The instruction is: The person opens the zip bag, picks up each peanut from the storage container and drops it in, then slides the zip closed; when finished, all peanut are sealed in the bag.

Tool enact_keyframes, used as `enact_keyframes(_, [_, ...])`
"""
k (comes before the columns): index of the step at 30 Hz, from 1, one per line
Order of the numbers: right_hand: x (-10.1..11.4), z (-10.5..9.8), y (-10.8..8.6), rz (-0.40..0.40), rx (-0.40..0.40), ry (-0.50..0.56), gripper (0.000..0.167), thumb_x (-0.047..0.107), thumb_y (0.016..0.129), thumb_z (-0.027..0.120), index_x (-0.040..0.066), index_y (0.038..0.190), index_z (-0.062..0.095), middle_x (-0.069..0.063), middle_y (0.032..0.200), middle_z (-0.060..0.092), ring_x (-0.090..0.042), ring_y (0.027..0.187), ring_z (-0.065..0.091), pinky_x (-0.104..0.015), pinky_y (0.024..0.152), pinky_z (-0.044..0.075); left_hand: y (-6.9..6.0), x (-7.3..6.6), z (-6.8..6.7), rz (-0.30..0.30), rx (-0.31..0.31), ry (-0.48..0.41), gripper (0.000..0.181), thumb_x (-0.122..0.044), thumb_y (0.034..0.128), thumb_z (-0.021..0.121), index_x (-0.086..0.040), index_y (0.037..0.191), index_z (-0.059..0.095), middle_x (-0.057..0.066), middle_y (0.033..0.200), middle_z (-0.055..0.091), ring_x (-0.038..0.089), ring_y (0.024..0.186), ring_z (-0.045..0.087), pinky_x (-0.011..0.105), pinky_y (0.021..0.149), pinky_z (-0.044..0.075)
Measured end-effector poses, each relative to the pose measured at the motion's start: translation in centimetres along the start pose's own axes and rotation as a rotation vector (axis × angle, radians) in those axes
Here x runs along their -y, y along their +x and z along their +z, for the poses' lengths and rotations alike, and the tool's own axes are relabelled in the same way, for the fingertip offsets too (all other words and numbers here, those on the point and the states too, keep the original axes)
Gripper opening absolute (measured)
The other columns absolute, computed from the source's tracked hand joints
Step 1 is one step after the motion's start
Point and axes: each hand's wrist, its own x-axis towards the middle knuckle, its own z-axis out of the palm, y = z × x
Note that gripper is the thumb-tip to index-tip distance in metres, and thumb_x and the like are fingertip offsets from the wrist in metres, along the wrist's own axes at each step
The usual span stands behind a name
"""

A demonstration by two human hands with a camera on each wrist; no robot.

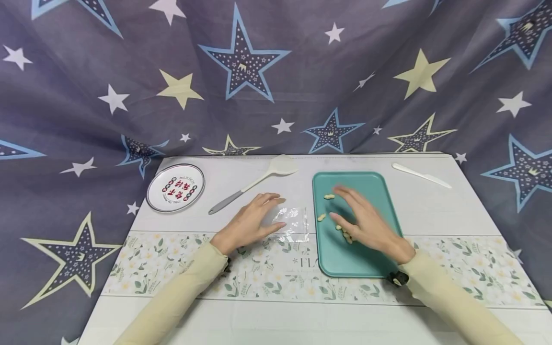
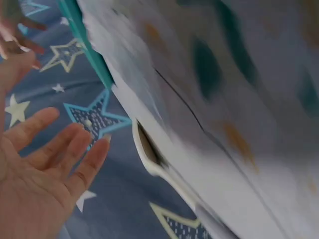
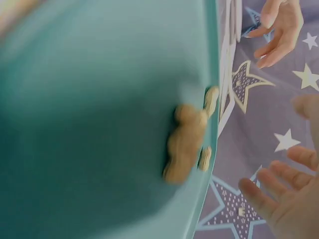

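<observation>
Over the left part of a clear plastic bag (image 1: 294, 224) hovers my left hand (image 1: 252, 221), its thumb and fingers spread apart and holding nothing. My right hand (image 1: 367, 224) is above the teal tray (image 1: 358, 266), fingers extended and slightly blurred, with nothing in its grasp. Several peanuts in their shells (image 3: 184, 144) lie on the tray, most of them in a small cluster beneath the right hand. One single peanut (image 1: 329, 197) rests close to that hand's fingertips, and another peanut (image 1: 321, 217) sits by the tray's left rim.
A white plate (image 1: 174, 188) with red characters stands at the back left. Beside it lies a spatula (image 1: 254, 184) with a grey handle end. A white knife (image 1: 421, 175) is at the back right. Behind the table (image 1: 258, 316) hangs a star-patterned cloth (image 1: 293, 57).
</observation>
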Motion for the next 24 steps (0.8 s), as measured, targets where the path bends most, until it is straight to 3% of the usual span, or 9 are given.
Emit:
enact_keyframes(4, [0.8, 0.5, 0.3, 0.005, -0.019, 0.092, 0.058, 0.023, 0.100, 0.071, 0.008, 0.153, 0.050, -0.017, 0.149, 0.057, -0.036, 0.131, 0.060, -0.053, 0.099, 0.058, 0.6, -0.7, 0.4, -0.050, 0.031, -0.058, 0.059, -0.047, 0.0933, 0.077, -0.014, 0.140, 0.064, 0.004, 0.143, 0.061, 0.021, 0.133, 0.056, 0.042, 0.112, 0.052])
enact_keyframes(7, [1.4, 1.2, 0.3, 0.030, -0.004, 0.160, 0.055, 0.016, 0.100, 0.071, 0.006, 0.150, 0.052, -0.019, 0.142, 0.062, -0.036, 0.121, 0.067, -0.048, 0.089, 0.063, 0.9, -1.2, 0.7, -0.072, 0.051, -0.069, 0.061, -0.046, 0.0877, 0.083, -0.014, 0.137, 0.066, 0.001, 0.137, 0.063, 0.020, 0.128, 0.058, 0.041, 0.109, 0.053])
enact_keyframes(14, [2.6, 2.6, 0.1, 0.090, 0.021, 0.305, 0.050, 0.008, 0.098, 0.072, 0.003, 0.144, 0.056, -0.023, 0.133, 0.068, -0.034, 0.107, 0.075, -0.039, 0.085, 0.064, 1.8, -2.3, 1.2, -0.120, 0.137, -0.101, 0.079, -0.048, 0.0783, 0.090, -0.017, 0.144, 0.061, 0.002, 0.143, 0.058, 0.022, 0.135, 0.052, 0.048, 0.105, 0.055])
enact_keyframes(24, [3.8, 3.8, 0.1, 0.169, 0.045, 0.392, 0.043, 0.007, 0.098, 0.071, -0.001, 0.139, 0.058, -0.022, 0.121, 0.073, -0.029, 0.104, 0.074, -0.032, 0.086, 0.064, 2.8, -3.0, 2.0, -0.183, 0.228, -0.128, 0.096, -0.047, 0.0712, 0.095, -0.017, 0.152, 0.053, 0.006, 0.151, 0.054, 0.026, 0.138, 0.051, 0.056, 0.103, 0.054])
